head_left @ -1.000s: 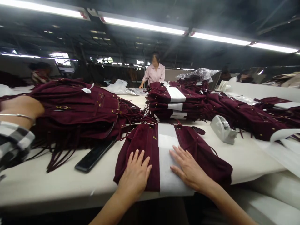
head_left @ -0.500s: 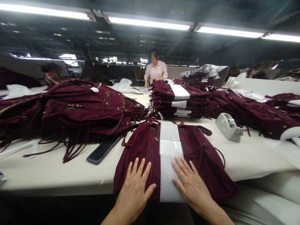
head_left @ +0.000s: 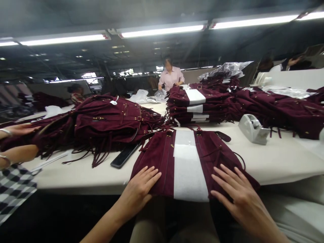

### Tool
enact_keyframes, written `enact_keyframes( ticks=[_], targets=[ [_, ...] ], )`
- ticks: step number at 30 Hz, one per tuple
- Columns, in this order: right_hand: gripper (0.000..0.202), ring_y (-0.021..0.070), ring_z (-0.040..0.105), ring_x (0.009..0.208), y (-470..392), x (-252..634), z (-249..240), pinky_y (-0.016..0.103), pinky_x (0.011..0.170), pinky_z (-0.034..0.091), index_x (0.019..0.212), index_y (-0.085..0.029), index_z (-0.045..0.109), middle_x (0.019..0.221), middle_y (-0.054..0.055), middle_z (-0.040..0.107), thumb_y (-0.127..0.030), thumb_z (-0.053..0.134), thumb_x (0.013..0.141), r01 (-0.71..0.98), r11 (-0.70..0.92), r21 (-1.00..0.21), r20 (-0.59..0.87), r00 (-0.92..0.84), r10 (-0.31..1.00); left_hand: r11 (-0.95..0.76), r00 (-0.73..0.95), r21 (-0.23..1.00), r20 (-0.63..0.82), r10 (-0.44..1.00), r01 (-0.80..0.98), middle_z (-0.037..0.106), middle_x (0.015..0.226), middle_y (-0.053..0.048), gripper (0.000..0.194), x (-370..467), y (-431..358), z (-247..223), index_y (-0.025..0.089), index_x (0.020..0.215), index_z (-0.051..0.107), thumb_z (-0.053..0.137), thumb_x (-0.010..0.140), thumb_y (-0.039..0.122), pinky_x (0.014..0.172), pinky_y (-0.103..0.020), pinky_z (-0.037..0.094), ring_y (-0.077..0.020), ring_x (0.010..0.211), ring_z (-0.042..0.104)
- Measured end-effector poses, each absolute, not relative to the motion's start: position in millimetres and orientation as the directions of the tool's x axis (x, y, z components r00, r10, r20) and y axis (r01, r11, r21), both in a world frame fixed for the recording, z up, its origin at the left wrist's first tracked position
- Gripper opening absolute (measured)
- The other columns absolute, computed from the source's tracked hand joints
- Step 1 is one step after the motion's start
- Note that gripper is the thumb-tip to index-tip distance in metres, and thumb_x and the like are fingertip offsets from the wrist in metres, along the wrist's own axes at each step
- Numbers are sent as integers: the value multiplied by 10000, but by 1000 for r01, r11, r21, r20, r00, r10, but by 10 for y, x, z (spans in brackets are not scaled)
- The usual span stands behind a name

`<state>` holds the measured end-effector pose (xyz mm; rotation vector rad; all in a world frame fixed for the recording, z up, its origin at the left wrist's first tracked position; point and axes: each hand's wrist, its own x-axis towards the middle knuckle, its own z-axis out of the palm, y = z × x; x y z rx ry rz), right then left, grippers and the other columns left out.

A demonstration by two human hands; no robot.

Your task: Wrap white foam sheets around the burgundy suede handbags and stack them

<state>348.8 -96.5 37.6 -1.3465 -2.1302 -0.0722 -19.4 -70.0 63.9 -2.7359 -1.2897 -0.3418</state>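
A burgundy bag [head_left: 157, 155] lies flat on a pale-covered table [head_left: 275, 162], its bottom reaching the near edge, beneath a worker's two bare hands. The left hand [head_left: 143, 182], at 8 o'clock on the bag, lays its fingers out straight and fairly close together; the right hand [head_left: 236, 189], at 4 o'clock, spreads its fingers wide over the other lower corner. Neither covers the white band [head_left: 189, 165] running top to bottom between them. With the bag as the dial's centre, a broad stretch of tabletop shows at 3 o'clock, and a narrower strip follows the near edge at 9 o'clock, in front of one dark phone [head_left: 125, 156] near the bag's side. One grey tape dispenser [head_left: 253, 130] stands apart at 2 o'clock, with overlapping burgundy bags [head_left: 280, 108] behind it, too jumbled to count. Close behind at 12 o'clock rises one stack [head_left: 212, 98] of at least three banded bags. A wide pile [head_left: 111, 118] fills 10 o'clock, its number unclear; a co-worker's two braceleted arms [head_left: 21, 153] reach in at 9 o'clock. One person in a pink shirt [head_left: 170, 79] stands farther off, between 11 and 12 o'clock.
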Motion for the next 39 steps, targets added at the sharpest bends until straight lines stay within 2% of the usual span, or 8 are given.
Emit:
enact_keyframes(
  ticks=[5,9,12,17,24,30,35,39],
  targets=[
    [644,380,381,1353,-971,3877,367,607,1141,136,1345,-312,557,1450,54,477,-452,736,742,880,465,-100,485,-364,795,-705,687,-76,319,653,705,561,1386,-40,669,-247,-604,701,241,1389,479,502,765,2,1118,-435,417,-212,1285,519],
    [641,319,460,1302,-812,3949,381,583,1145,123,1312,-253,583,1328,46,600,-89,543,693,898,439,-35,443,-380,812,-727,691,-106,428,583,679,652,1266,-46,509,-211,-362,810,219,1322,559,451,850,61,1040,-416,491,-207,1148,625],
    [635,245,594,1139,-651,3914,463,492,1113,246,1149,-248,682,1107,20,715,0,435,619,913,407,-26,466,-349,813,-711,646,-104,524,555,695,717,1128,-45,366,-196,-65,913,220,1244,625,440,934,164,981,-407,519,-205,1002,685],
    [386,200,665,825,-327,3808,552,389,940,417,1022,-240,742,902,33,748,-84,504,760,948,315,-54,450,-259,855,-638,545,-7,528,651,770,741,1035,-53,274,-214,442,973,215,1081,711,506,918,294,993,-418,478,-244,989,672],
    [185,225,670,835,1,3841,653,323,723,485,966,-354,756,898,-36,754,-428,675,817,978,179,-108,323,-135,937,-605,534,39,430,728,795,733,1017,-51,271,-250,632,929,224,1060,709,576,890,388,893,-370,490,-242,975,653],
    [348,232,656,922,-14,3751,712,378,874,465,1174,-237,686,1027,32,730,-311,681,833,872,483,82,433,-467,771,-748,731,-95,322,602,657,714,1075,-77,327,-169,612,914,176,1191,643,633,875,264,954,-384,486,-234,1016,651],
    [386,173,674,823,-96,3653,375,298,771,503,1210,-202,663,989,34,739,-70,499,886,827,537,165,531,-533,659,-801,798,-201,381,467,564,669,1220,-101,422,-239,547,481,175,1329,553,429,936,89,912,-333,539,-201,1072,655],
    [579,198,598,1155,-289,3576,36,348,993,463,1403,-146,491,1292,86,625,37,340,875,851,487,196,551,-506,663,-765,776,-230,397,491,602,487,1447,-106,590,-318,382,131,177,1457,397,361,893,7,1063,-367,454,-209,1287,511]
  ],
)
